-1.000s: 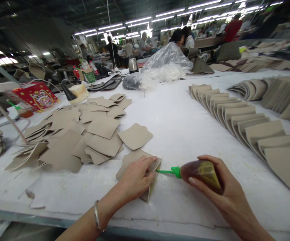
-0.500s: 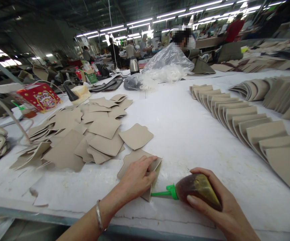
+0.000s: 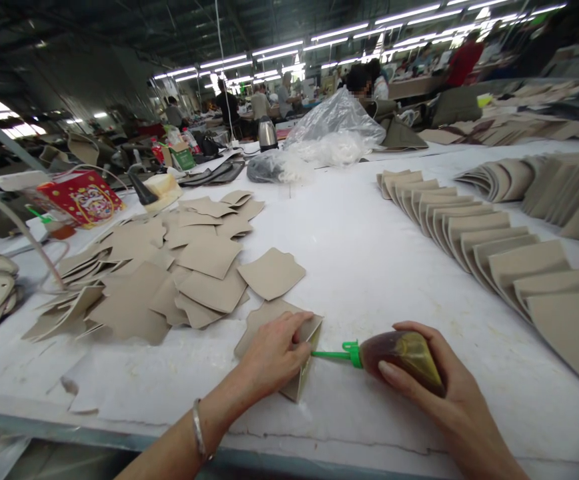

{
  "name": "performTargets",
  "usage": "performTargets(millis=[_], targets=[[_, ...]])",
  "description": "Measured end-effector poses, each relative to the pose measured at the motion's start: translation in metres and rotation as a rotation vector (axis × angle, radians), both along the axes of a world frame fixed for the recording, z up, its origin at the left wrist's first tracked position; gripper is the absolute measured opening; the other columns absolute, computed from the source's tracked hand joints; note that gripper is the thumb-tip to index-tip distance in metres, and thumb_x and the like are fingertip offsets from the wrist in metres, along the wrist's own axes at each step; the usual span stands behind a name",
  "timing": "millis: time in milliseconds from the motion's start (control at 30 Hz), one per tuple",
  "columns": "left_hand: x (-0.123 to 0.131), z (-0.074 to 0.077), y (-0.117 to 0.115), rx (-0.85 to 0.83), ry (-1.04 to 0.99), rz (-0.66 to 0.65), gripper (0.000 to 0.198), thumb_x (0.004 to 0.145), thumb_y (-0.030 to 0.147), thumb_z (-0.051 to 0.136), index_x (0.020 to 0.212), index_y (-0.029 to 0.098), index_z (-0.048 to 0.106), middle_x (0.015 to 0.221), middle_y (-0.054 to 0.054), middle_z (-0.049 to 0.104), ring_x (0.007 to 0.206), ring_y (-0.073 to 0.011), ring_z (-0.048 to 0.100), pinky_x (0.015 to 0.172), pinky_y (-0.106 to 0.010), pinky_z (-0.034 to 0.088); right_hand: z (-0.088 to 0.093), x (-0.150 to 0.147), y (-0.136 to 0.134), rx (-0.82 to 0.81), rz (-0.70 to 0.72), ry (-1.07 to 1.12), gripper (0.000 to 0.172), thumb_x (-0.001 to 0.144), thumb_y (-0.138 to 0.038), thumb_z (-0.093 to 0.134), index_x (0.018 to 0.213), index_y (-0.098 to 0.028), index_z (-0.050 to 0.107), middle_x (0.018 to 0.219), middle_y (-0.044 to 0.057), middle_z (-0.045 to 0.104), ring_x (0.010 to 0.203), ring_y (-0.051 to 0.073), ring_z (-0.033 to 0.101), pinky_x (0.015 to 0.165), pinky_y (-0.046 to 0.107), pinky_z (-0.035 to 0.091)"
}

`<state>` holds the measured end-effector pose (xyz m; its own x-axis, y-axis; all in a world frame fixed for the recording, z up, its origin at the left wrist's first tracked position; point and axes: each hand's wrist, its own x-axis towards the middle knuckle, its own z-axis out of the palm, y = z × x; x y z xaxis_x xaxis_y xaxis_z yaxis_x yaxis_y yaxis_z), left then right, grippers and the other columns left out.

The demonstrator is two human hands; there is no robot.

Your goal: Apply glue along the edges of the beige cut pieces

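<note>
Beige leather-like panel [image 3: 258, 323] lay flat at the lower centre of the frame, its right edge showing a narrow glossy strip [image 3: 303, 375]. Left hand [image 3: 275, 345]: palm down, pressing the panel against the white-covered table [image 3: 339, 267]. Whether its fingers also pinched the edge could not be told. Right hand [image 3: 452, 393]: wrapped around a squeeze bottle [image 3: 399, 360] at the lower right, thumb on the near side. The bottle was tilted nearly level and held dark amber liquid.

Change of position: half a second earlier, the tip of the green nozzle [image 3: 337, 355] was at the lower end of the strip; it had since moved up to the middle of the same edge. The left hand and the panel held their places. This suggested a repeated pass along one edge, with the panel serving as the fixed part and the bottle as the moving part. Flow from the tip could not be made out.

Surrounding stock: a single loose panel [image 3: 272, 273] lay just above the held one, near centre. A heap of similar panels [image 3: 209, 257] occupied the left of the frame, and an overlapping row of panels [image 3: 474, 220] ran down the right.
</note>
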<state>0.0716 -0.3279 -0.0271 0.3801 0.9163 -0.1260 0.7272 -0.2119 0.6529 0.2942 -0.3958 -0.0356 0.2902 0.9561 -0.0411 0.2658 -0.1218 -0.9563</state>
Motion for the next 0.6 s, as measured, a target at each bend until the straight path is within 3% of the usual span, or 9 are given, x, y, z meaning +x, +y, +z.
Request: performTargets(millis=[267, 400, 500, 533, 600], targets=[[0.003, 0.006, 0.0, -0.024, 0.007, 0.014, 0.05, 0.078, 0.019, 0.049, 0.127, 0.02, 0.059, 0.086, 0.0, 0.062, 0.077, -0.0174, 0.057, 0.072, -0.027, 0.044, -0.003, 0.005, -0.009, -0.11, 0.166, 0.201, 0.054, 0.073, -0.054, 0.073, 0.114, -0.026, 0.052, 0.077, -0.003, 0.064, 0.072, 0.022, 0.06, 0.067, 0.03, 0.046], [-0.003, 0.004, 0.0, 0.005, 0.024, 0.071, 0.041, 0.085, 0.028, 0.045, 0.122, 0.02, 0.061, 0.095, -0.004, 0.064, 0.081, -0.019, 0.06, 0.079, -0.03, 0.047, 0.003, 0.024, -0.009, -0.16, -0.003, 0.537, 0.054, 0.07, -0.049, 0.079, 0.112, -0.024, 0.059, 0.093, 0.003, 0.071, 0.088, 0.025, 0.065, 0.078, 0.033, 0.051], [-0.026, -0.009, 0.0, 0.235, 0.174, 0.278, 0.047, 0.085, 0.034, 0.041, 0.125, 0.017, 0.058, 0.121, -0.013, 0.057, 0.105, -0.0272, 0.059, 0.094, -0.041, 0.045, 0.008, 0.042, -0.016, -0.157, -0.134, 0.856, 0.049, 0.065, -0.043, 0.085, 0.107, -0.023, 0.068, 0.098, 0.005, 0.074, 0.086, 0.024, 0.068, 0.073, 0.032, 0.055], [-0.036, -0.015, 0.003, 0.294, 0.213, 0.37, 0.05, 0.082, 0.039, 0.044, 0.124, 0.016, 0.058, 0.12, -0.015, 0.057, 0.111, -0.0313, 0.057, 0.096, -0.045, 0.044, 0.008, 0.047, -0.02, -0.144, -0.155, 0.933, 0.047, 0.064, -0.041, 0.086, 0.104, -0.022, 0.07, 0.097, 0.005, 0.074, 0.082, 0.023, 0.069, 0.069, 0.03, 0.055], [-0.055, -0.029, 0.015, 0.204, 0.177, 0.387, 0.05, 0.072, 0.048, 0.054, 0.113, 0.021, 0.062, 0.109, -0.012, 0.063, 0.106, -0.0341, 0.06, 0.092, -0.047, 0.047, 0.005, 0.055, -0.027, -0.106, -0.174, 1.057, 0.043, 0.063, -0.039, 0.087, 0.1, -0.021, 0.074, 0.095, 0.006, 0.075, 0.076, 0.021, 0.07, 0.065, 0.027, 0.055]])
